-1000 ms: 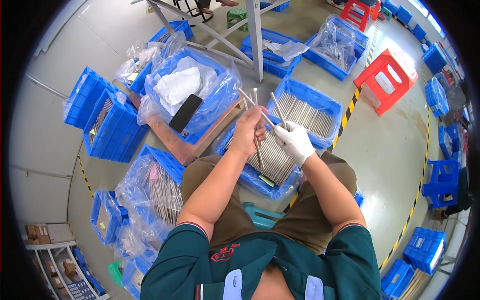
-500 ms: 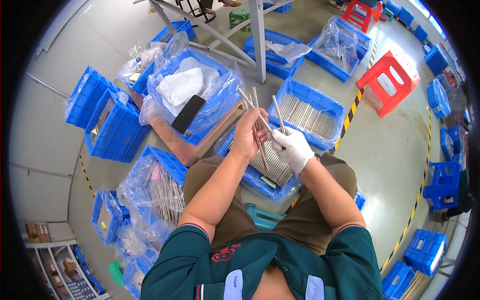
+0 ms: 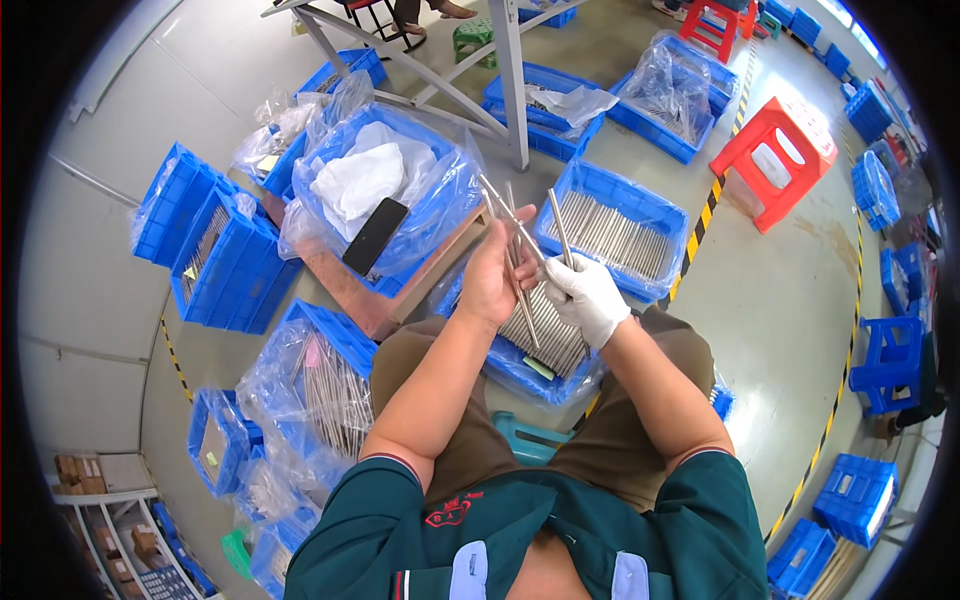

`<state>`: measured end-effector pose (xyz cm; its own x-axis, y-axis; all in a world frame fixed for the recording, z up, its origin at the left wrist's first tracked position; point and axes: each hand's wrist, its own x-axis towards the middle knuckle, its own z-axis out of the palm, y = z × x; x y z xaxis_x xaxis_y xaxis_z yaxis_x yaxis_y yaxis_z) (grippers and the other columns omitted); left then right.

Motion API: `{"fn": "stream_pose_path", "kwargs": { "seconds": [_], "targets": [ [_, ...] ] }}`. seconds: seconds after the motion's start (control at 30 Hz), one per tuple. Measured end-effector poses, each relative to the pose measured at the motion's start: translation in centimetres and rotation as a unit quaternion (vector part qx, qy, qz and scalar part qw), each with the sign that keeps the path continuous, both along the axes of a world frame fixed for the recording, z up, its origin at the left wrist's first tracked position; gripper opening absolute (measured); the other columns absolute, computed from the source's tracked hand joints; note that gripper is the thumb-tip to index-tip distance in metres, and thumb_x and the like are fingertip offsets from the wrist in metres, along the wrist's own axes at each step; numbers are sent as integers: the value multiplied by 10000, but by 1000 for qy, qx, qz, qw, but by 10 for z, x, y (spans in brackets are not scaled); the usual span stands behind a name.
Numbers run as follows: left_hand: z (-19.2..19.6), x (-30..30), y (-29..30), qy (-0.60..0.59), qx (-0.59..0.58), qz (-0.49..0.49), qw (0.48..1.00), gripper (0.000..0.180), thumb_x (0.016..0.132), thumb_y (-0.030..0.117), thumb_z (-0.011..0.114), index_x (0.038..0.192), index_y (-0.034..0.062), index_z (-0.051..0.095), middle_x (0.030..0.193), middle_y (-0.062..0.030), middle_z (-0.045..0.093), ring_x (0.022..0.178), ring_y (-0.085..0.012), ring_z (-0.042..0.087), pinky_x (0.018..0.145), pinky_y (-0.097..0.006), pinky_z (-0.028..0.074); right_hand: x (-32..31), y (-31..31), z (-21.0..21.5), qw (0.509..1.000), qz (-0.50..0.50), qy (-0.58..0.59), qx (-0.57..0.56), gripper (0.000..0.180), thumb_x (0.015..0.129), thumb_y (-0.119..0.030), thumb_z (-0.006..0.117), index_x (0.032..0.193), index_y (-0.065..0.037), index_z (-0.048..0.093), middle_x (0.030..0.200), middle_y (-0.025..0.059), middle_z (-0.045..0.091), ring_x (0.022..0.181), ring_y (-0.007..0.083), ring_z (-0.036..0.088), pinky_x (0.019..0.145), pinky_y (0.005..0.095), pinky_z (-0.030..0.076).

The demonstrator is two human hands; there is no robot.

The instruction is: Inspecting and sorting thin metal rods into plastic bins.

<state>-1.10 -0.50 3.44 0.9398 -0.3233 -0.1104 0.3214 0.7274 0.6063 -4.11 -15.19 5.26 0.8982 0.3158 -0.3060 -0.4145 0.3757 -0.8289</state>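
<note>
Blue and plastic-lined, a bin (image 3: 513, 362) is sitting in front; above it, the bare left hand (image 3: 489, 278) is loosely cradling and the gloved right hand (image 3: 592, 299) is gripping metal rods (image 3: 557, 222), while others are lying inside.

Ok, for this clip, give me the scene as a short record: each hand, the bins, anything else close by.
Left hand: bare, holding metal rods
Right hand: white-gloved, holding metal rods
Below hands: near blue bin, rods in rows
Beyond: second blue bin, more rods
Upper left: dark phone beside crumpled white material
Right: red stool by striped floor tape
</note>
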Motion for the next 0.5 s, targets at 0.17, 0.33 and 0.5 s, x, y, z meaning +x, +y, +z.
{"fn": "stream_pose_path", "kwargs": {
  "seconds": [0.17,0.33,0.5],
  "targets": [
    [-6,3,1,-40,6,5,999,413,905,346,544,1191,49,511,635,13,461,525,-74,402,473,-222,338,4,-5,-4,1000,16,1,-20,207,913,-259,541,882,-54,538,555,-26,405,392,46,307,359,198,222],
    [-13,7,3,-5,11,52,999,177,875,268,612,930,109,558,623,22,448,521,-73,403,467,-219,340,0,-3,-8,999,20,17,-26,206,913,-257,540,874,-54,535,559,-22,417,393,44,310,359,198,225],
    [-9,2,0,-14,20,38,999,227,877,324,601,929,114,531,647,23,445,521,-75,399,462,-220,335,1,2,-8,999,-20,-4,-37,208,918,-256,531,880,-52,534,567,-20,424,398,44,317,360,197,227]
  ]
}}
